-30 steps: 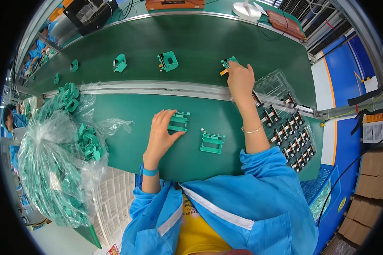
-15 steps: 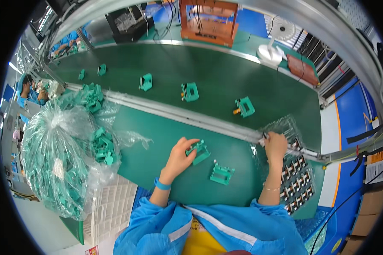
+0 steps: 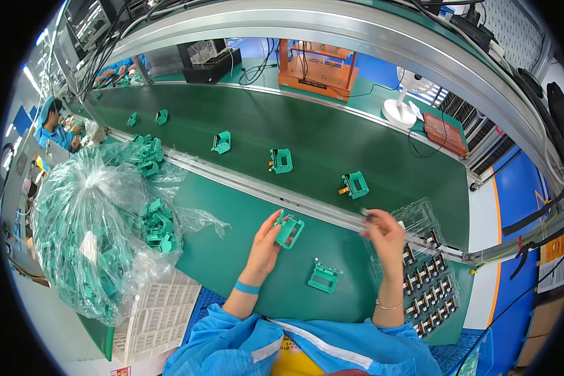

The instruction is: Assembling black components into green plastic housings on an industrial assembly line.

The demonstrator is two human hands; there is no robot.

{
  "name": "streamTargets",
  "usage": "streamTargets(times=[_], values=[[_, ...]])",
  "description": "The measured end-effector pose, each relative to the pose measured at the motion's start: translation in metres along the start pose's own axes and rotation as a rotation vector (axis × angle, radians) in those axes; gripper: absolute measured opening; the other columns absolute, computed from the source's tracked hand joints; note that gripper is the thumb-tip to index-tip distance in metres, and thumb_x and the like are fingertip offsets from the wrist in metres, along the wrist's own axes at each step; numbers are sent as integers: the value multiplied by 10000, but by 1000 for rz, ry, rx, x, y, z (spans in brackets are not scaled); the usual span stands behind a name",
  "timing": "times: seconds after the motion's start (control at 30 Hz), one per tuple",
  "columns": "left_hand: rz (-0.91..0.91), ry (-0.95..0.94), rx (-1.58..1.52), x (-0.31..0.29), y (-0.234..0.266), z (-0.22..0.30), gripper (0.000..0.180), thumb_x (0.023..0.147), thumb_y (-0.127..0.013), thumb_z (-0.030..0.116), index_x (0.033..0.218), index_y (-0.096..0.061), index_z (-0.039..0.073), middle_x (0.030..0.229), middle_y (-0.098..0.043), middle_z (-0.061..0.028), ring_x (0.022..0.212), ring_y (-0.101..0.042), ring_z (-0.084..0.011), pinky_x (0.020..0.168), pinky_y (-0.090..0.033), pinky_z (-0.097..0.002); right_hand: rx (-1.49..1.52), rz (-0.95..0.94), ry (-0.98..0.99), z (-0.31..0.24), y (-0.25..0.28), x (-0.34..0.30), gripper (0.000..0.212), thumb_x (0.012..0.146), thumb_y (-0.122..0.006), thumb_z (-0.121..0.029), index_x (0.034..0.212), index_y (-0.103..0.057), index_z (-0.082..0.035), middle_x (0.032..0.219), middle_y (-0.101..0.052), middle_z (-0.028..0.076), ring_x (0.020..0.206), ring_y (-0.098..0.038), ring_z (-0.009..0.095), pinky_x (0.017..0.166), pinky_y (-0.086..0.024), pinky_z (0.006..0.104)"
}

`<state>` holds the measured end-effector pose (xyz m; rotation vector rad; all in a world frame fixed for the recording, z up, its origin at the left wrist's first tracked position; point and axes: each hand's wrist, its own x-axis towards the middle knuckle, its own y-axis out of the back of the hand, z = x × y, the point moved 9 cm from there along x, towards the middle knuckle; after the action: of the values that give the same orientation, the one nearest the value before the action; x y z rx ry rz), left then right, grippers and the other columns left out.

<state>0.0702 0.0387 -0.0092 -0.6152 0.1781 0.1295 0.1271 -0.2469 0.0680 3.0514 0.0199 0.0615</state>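
Observation:
My left hand (image 3: 263,249) is closed on a green plastic frame (image 3: 290,232), lifted over the green worktable (image 3: 232,194). My right hand (image 3: 388,241) pinches a small dark and metallic part (image 3: 366,214); motion blurs it, so its kind is unclear. That hand is beside a clear plastic tray (image 3: 413,216) holding rows of small black-and-silver parts (image 3: 429,272). A second green frame (image 3: 324,277) lies on the worktable between my forearms.
Beyond a metal rail (image 3: 244,182), a dark green conveyor belt (image 3: 244,106) carries several spaced green frames (image 3: 356,185). A large clear bag (image 3: 88,219) of green parts rests on a white crate (image 3: 156,313) at left. A co-worker (image 3: 55,128) sits far left.
My left hand has grasped and raised the green frame. My right hand has come away from the tray leftward with a small part. The whole view has shifted slightly.

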Motion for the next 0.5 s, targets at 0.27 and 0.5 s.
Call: streamTargets(times=[0.27,0.5], values=[[-253,128,-67,-16,-58,-30,607,999,-521,147,1547,-266,78,1478,-412,-62,1185,-483,-154,991,-404,-318,389,-242,-85,13,-108,-24,212,949,-609,-35,1155,-598,13,992,-691,91,833,-682,146,739,-555,254],[-306,44,2,-10,-48,-20,829,756,-775,-47,1454,-340,56,1427,-412,-95,1228,-476,-202,966,-488,-332,216,-192,-41,12,-116,-27,378,923,-633,-3,1297,-585,14,1004,-705,71,857,-660,91,756,-545,241]])
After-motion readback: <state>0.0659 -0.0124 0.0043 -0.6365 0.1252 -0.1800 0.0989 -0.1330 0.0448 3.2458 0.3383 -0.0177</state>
